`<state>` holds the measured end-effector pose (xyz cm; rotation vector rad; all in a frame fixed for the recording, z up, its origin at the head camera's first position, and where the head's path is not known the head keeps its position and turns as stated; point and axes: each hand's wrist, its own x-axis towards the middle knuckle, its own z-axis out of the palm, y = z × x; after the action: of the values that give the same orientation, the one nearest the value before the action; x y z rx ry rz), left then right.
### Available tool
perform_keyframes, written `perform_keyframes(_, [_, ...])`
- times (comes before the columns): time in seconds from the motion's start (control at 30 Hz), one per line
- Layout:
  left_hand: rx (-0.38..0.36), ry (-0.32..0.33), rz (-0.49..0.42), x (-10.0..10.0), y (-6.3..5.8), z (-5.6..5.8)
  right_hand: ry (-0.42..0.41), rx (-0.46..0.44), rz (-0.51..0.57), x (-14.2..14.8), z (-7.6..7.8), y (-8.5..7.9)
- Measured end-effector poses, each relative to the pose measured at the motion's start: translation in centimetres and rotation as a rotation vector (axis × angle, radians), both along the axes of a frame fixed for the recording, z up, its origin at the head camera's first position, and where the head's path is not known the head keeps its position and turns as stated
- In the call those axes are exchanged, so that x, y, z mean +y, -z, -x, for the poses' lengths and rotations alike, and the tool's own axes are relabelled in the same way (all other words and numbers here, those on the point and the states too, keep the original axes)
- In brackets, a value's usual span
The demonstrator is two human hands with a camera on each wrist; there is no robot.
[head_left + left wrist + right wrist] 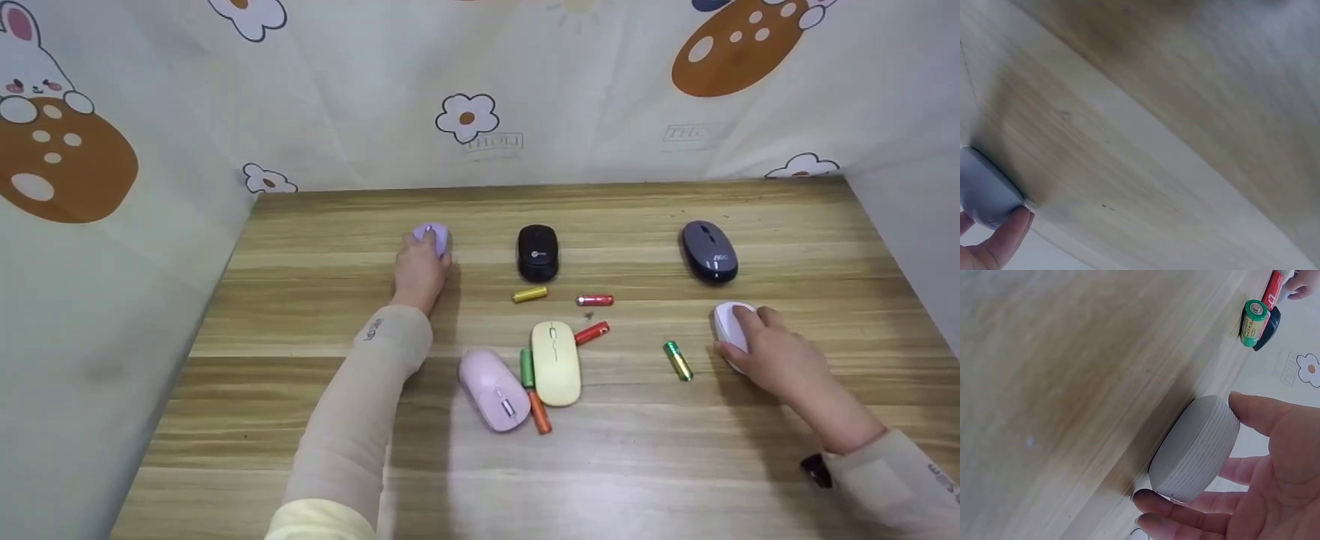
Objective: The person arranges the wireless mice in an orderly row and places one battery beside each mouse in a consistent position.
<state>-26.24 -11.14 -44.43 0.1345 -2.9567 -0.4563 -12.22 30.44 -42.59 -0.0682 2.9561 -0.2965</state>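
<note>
At the back left of the table my left hand holds a lavender computer mouse, with a finger along its top. In the left wrist view the fingertips are at the sides of that mouse. Over on the right, my right hand grips a white computer mouse. Its thumb and fingers lie on opposite sides of the ribbed mouse in the right wrist view. Nearest to this hand are a green and gold battery and a dark grey mouse.
A black mouse stands at the back middle. Closer in are a yellow mouse and a pink mouse. Around them lie a yellow battery, red batteries, a green battery and an orange battery. A patterned curtain borders the table.
</note>
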Motion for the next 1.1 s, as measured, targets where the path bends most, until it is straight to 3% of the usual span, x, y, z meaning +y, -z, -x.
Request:
perform_keyframes(0.53, [-0.055,0.012,0.02,-0.5,0.3,-0.4,-0.005,0.019,-0.001,-0.1,0.1,0.1])
perform_keyframes(0.73, [-0.052,0.062,0.104,-0.2,-0.3,-1.5,-0.002,-0.01,-0.001,-0.1,0.1,0.1])
perform_keyframes(0.83, [-0.046,0.209,0.129,0.2,-1.3,-2.5,0.004,-0.025,0.004,0.0,0.1,0.1])
perform_keyframes(0.93, [-0.054,0.494,0.132,0.6,-2.4,-4.3,0.008,-0.025,0.009,0.1,0.0,0.1])
perform_keyframes(1.03, [-0.133,0.79,0.144,1.1,-3.2,-6.8,0.011,-0.026,0.015,0.1,0.1,0.1])
perform_keyframes(1.1, [-0.201,0.935,0.131,1.3,-3.6,-8.6,0.017,-0.034,0.019,0.0,0.1,0.1])
